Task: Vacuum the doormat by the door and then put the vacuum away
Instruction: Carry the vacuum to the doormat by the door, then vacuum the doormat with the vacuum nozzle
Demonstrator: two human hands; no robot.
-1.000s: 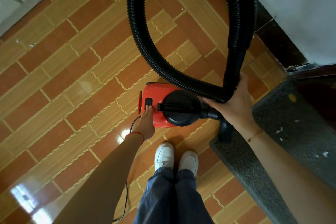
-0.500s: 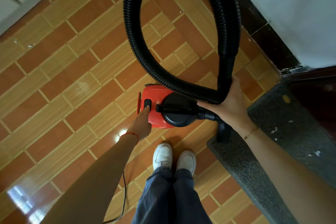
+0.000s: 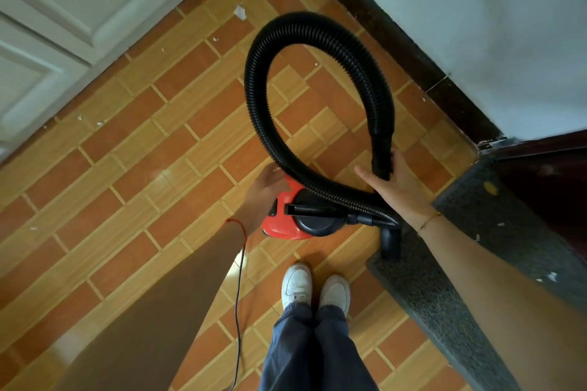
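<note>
A small red vacuum with a black lid and carry handle stands on the tiled floor just in front of my feet. Its black ribbed hose loops up and back down to my right hand, which grips the smooth hose end. The black nozzle rests on the near corner of the grey speckled doormat at the right. My left hand hovers over the vacuum's left end, fingers spread, holding nothing.
A thin black power cord trails from the vacuum toward me along the floor. White panelled doors stand at the upper left, a white wall with a dark skirting at the upper right. Small white scraps dot the tiles and doormat.
My left hand lifted off the black switch on the vacuum and moved up past its edge. The view tilted so the whole hose loop and the white doors show. My right hand kept the hose.
</note>
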